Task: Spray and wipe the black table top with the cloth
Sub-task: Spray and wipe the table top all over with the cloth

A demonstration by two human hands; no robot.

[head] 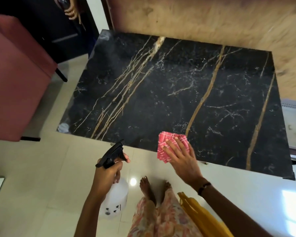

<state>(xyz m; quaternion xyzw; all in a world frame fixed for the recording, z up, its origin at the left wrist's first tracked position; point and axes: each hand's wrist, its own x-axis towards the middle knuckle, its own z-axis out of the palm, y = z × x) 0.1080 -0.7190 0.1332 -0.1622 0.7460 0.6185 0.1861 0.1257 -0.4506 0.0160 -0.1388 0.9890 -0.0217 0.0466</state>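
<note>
Pale glossy floor tiles surround a low bench whose black top is polished stone or a stone-look sheet, veined with thin white lines and crossed by several gold streaks; a pink upholstered chair stands just off its left side and a light wood-grain wall panel rises behind it. At the near edge of the bench, the right hand lies flat with fingers spread, pressing down a folded pink cloth with a white checked weave; part of the cloth hangs just past the edge. The left hand is curled around the neck of a spray bottle, a translucent white body with a black trigger head, one finger on the trigger and the nozzle aimed toward the bench from over the floor. Wiping looks to be the step in hand, starting at the near edge, and most of the top lies beyond the cloth. No droplets or wet film can be made out on the dark surface, so how much has been sprayed is unclear. The next move likely calls for pushing the cloth outward in long strokes with steady flat pressure, reaching toward the far corners, with a fresh mist ahead of it if the surface is dry.
</note>
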